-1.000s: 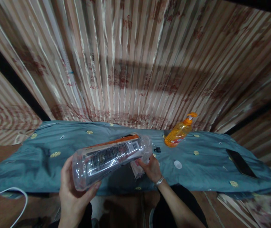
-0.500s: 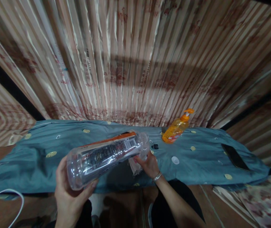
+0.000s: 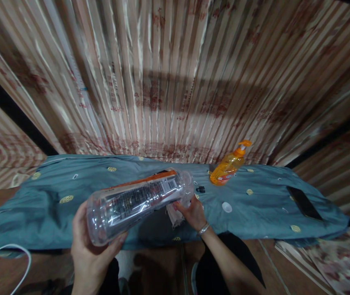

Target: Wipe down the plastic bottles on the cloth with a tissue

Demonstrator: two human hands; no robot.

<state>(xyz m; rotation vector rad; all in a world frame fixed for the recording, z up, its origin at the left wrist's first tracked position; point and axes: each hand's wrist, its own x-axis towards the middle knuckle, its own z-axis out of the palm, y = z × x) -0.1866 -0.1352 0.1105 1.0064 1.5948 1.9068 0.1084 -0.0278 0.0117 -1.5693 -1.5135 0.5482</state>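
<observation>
A large clear plastic bottle (image 3: 141,205) with an orange and dark printed label lies tilted across the view, its neck up to the right. My left hand (image 3: 91,241) is closed around its base end, thumb along the underside. At the neck end, my right hand (image 3: 193,213) grips the bottle from below; some of its fingers are hidden behind the plastic. Just under the bottle, beside my right hand, a pale crumpled packet or cloth (image 3: 175,216) shows in part; I cannot tell whether it is held.
A teal patterned cloth (image 3: 55,217) covers the low surface. On it are an orange pump bottle (image 3: 227,166), a small black item (image 3: 200,189), a white round cap (image 3: 226,207) and a dark phone (image 3: 303,203). Striped curtains (image 3: 168,82) hang behind. A white cable (image 3: 29,262) loops at lower left.
</observation>
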